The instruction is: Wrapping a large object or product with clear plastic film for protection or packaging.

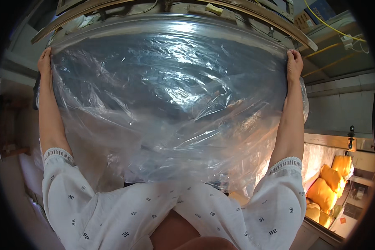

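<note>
A large sheet of clear plastic film [171,96] is stretched wide in front of me and fills most of the view. My left hand [45,62] grips its upper left edge, and my right hand [294,63] grips its upper right edge. Both arms reach up and outward, with white patterned sleeves at the elbows. The film is crinkled and shiny, hanging down toward my chest. Something dark and flat shows blurred behind it.
A long wooden beam [254,12] runs across the top behind the film. Yellow cables [333,27] cross the upper right. Several yellow stuffed bags [327,187] lie under plastic at the lower right.
</note>
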{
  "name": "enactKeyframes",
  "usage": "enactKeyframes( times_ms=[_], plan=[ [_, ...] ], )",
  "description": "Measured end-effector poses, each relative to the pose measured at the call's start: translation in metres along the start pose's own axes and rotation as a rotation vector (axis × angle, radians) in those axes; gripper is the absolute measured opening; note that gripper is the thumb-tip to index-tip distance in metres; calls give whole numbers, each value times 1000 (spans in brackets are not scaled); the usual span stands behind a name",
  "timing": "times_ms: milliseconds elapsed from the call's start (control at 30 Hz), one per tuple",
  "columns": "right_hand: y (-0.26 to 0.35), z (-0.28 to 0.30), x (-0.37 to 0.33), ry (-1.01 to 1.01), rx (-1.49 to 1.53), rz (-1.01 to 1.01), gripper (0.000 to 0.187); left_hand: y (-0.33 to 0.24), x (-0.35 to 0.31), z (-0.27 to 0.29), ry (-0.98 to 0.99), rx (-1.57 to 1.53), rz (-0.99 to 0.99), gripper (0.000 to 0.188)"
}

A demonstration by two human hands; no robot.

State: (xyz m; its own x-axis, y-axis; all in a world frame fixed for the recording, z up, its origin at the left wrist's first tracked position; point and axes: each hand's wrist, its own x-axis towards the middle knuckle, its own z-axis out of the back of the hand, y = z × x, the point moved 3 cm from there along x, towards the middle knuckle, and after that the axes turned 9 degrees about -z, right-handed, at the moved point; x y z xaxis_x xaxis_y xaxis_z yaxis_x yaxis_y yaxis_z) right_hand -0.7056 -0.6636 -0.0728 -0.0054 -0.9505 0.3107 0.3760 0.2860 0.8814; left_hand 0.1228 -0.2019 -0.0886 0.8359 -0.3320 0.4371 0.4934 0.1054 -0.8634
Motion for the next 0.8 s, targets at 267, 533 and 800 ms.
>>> enactKeyframes(
  times_ms=[267,533,800],
  plan=[
    [1,3,9,-233,-273,80,40,1,18,-2,52,190,-14,38],
    [4,5,10,-357,-277,9,45,33,29,26,-29,71,78,28],
    [2,18,19,-300,-198,29,36,13,21,25,-75,64,56,28]
  ],
)
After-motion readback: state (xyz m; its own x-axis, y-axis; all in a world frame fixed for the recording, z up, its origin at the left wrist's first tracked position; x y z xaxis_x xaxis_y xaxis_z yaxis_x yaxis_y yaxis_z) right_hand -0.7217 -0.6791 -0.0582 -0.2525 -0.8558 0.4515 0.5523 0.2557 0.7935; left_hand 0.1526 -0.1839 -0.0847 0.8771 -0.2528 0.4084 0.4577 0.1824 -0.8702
